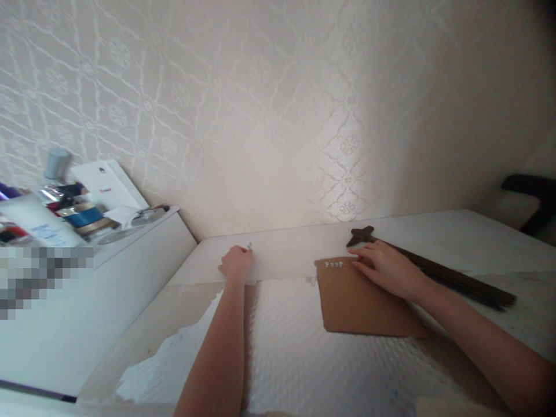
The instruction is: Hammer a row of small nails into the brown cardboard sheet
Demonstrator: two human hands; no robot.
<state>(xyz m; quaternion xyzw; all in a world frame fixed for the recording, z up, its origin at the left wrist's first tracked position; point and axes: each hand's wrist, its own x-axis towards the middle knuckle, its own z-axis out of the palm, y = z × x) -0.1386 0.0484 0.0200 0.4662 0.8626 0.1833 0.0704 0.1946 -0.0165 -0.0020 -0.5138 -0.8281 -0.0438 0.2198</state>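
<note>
My left hand (237,262) is closed near the back of the white table, fingertips together at a small whitish piece (249,246), too small to name. A brown cardboard sheet (360,304) lies to the right, with several small, whitish, hook-like pieces (334,264) in a row along its far edge. My right hand (386,266) rests over the cardboard's far right part, fingers stretched and somewhat apart, beside that row. Just behind my right hand lies a dark brown, long, narrow object (460,281) with a cross-shaped end (361,236).
Textured white wrap (295,353) covers part of the worn tabletop. On the left, a white cabinet (143,301) carries a white box (110,185), a blue-and-gold roll (84,217) and clutter. Patterned wallpaper (260,116) closes off the back. A black curved object (532,194) stands far right.
</note>
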